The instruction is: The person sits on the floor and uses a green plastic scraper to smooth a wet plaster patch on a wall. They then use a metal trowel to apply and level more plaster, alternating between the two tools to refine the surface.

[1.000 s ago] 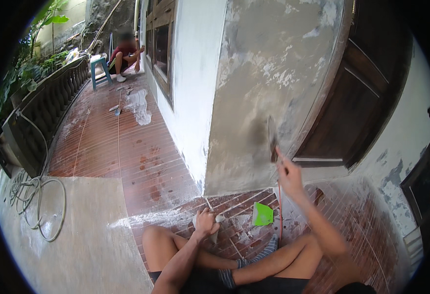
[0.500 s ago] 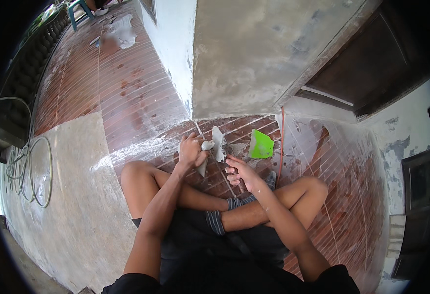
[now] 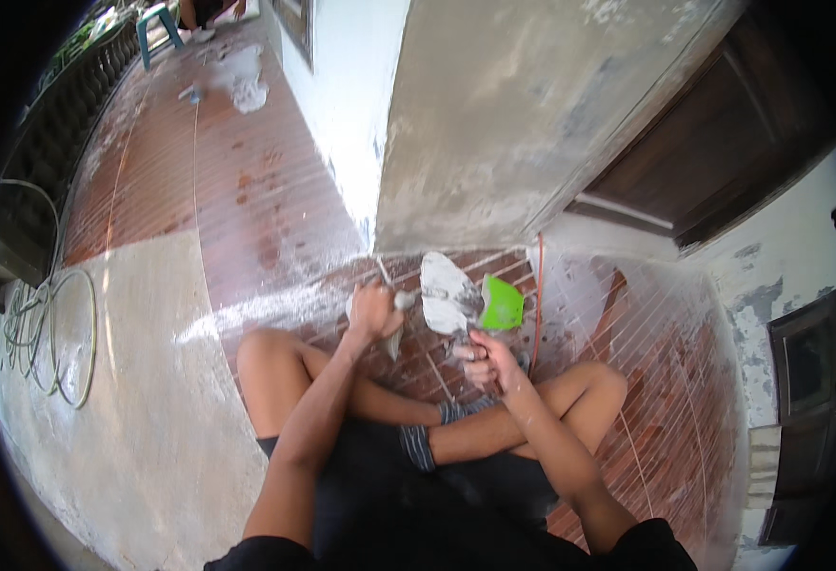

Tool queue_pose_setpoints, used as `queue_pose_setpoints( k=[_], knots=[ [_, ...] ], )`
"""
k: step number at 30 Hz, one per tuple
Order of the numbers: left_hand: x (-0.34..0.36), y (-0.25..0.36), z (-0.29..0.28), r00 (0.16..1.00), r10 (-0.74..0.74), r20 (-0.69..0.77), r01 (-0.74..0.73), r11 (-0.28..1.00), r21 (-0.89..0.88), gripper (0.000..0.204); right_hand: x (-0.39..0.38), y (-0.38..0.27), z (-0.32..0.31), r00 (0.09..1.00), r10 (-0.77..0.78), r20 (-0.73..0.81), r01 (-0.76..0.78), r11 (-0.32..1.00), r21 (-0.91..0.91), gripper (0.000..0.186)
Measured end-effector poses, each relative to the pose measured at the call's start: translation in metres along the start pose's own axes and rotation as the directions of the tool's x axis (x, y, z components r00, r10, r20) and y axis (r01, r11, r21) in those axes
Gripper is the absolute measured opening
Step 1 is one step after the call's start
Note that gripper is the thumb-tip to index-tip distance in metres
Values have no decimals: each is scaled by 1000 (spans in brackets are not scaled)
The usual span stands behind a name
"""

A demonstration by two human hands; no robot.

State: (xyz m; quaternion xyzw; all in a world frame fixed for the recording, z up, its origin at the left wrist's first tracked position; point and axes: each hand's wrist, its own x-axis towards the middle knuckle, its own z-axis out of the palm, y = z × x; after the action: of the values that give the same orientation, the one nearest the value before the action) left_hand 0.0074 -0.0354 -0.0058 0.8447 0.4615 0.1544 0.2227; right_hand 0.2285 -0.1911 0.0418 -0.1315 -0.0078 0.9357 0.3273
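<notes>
My left hand [image 3: 372,310] is closed around a white-handled tool [image 3: 403,301], with part of a pale blade showing below my fingers near my crossed legs. My right hand [image 3: 492,360] grips a trowel [image 3: 445,290] whose broad face is coated in white paste; it is held low over the tiled floor [image 3: 437,362], beside or overlapping a bright green flat plastic piece [image 3: 504,300]. Whether the two touch I cannot tell. The grey plastered wall section [image 3: 504,124] rises just beyond both hands.
An orange cable [image 3: 539,295] runs down right of the green piece. A coiled hose [image 3: 51,333] lies left. At top left are a co-worker [image 3: 199,14], a stool [image 3: 159,33] and white patches on the floor. A dark door [image 3: 685,143] stands right.
My right hand has come down from the wall with the trowel, whose white-coated face now shows more broadly beside the green piece. The view has tilted downward.
</notes>
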Motion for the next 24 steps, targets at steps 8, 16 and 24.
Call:
queue_pose_setpoints(
  k=[8, 16, 24],
  knots=[
    [-3, 5, 9, 981, 165, -99, -159, 985, 73, 29, -21, -56, 217, 564, -825, 43, 619, 387, -683, 12],
    [-3, -5, 22, 972, 200, -127, -187, 977, 105, 38, 35, -148, 430, 224, -291, 930, -557, -822, -123, 55],
    [-9, -7, 18, 978, 171, -117, -163, 984, 76, 37, 61, -157, 363, 529, -591, 609, -770, -636, 52, 73]
  ],
)
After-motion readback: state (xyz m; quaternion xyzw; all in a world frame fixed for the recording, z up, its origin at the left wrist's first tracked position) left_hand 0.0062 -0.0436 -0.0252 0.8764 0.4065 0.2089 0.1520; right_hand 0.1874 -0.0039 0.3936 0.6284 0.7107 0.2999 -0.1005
